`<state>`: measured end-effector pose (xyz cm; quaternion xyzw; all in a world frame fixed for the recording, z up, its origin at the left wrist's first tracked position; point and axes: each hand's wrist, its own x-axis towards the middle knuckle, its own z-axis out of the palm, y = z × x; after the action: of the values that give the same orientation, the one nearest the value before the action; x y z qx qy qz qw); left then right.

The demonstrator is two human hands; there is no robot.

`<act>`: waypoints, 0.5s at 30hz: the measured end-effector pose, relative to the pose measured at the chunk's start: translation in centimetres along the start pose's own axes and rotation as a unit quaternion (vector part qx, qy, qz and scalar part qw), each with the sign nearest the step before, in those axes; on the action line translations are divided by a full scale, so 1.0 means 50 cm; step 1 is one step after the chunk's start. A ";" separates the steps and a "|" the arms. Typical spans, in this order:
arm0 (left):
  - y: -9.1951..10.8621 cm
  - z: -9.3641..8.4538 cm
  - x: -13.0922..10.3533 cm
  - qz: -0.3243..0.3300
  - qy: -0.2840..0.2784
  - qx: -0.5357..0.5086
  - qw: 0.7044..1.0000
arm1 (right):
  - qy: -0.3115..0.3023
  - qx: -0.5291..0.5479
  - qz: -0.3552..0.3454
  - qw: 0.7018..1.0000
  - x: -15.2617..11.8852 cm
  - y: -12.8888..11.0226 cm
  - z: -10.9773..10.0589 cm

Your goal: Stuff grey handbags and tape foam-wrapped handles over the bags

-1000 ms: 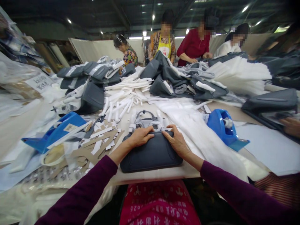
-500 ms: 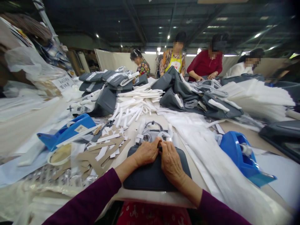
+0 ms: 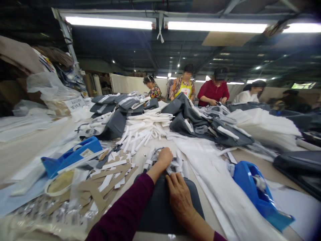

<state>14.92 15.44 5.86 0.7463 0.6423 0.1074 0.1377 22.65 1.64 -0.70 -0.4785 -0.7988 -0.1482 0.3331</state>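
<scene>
A dark grey handbag (image 3: pixel 160 214) lies flat on the table in front of me, its top edge away from me. Its handle (image 3: pixel 155 154) and fittings, wrapped in clear plastic and white padding, lie beyond that edge. My left hand (image 3: pixel 164 160) is closed at the handle; its curled fingertips are hidden from view. On the bag's right half rests my right hand (image 3: pixel 182 197), fingers stretched forward, with the fingertips touching the top edge near the wrapping.
Blue tape dispensers stand left (image 3: pixel 72 155) and right (image 3: pixel 253 190). Cardboard strips (image 3: pixel 110 174) and a tape roll (image 3: pixel 60 182) lie left; white foam sheeting (image 3: pixel 213 174) runs right. Behind are white foam sticks (image 3: pixel 142 129), piled grey bags (image 3: pixel 185 117) and several co-workers (image 3: pixel 213 90).
My left hand has moved from the bag's top edge forward onto the handle. The right hand has spread flatter on the bag. The camera has tilted up.
</scene>
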 end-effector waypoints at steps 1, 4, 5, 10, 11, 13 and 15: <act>0.001 0.009 0.005 -0.008 0.007 -0.006 1.000 | -0.001 0.040 0.015 0.999 0.010 0.009 -0.005; -0.006 0.037 0.000 -0.009 0.030 -0.029 0.999 | 0.006 0.166 0.092 0.982 0.085 0.055 -0.021; -0.010 0.043 -0.004 -0.006 0.034 -0.036 0.999 | 0.009 0.180 0.118 0.976 0.125 0.075 -0.022; -0.016 0.045 -0.015 -0.011 0.031 -0.057 0.998 | -0.324 0.069 0.199 0.922 0.347 0.165 0.058; -0.016 0.045 -0.014 -0.012 0.027 -0.060 0.998 | -0.386 0.060 0.199 0.899 0.379 0.172 0.086; -0.018 0.046 -0.011 -0.014 0.016 -0.068 0.997 | -0.465 0.061 0.186 0.863 0.422 0.176 0.141; -0.021 0.051 -0.005 -0.008 0.001 -0.080 0.997 | -0.519 0.055 0.163 0.837 0.440 0.170 0.185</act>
<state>14.77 15.16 3.11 0.7274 0.6380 0.1578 0.1972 19.35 25.65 6.65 -0.5890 -0.7721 0.2227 -0.0852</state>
